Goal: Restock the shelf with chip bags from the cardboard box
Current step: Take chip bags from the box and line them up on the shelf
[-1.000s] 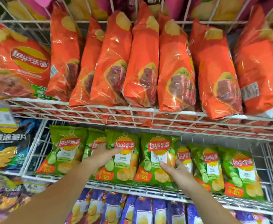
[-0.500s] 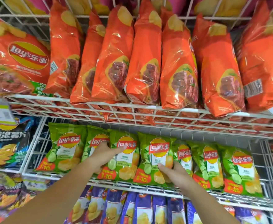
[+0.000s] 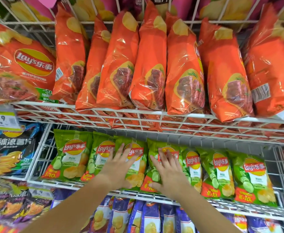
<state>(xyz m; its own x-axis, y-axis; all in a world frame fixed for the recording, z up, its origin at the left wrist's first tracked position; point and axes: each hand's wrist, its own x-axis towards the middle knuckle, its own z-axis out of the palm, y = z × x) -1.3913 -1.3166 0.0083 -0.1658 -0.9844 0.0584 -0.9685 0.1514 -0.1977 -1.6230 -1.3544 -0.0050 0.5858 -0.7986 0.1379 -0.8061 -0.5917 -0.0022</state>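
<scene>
Left hand (image 3: 119, 163) and right hand (image 3: 168, 170) press green Lay's bags (image 3: 138, 158).
Grips wide, holding nothing; hard pressing risks bursting a bag.

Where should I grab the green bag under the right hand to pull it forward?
Probably pinch the top seam of the green bag, coming from the front and above. It stands upright with that edge free under the upper shelf; neighbouring bags crowd its sides and the wire rail fronts its base. The right hand lies flat on it.
</scene>
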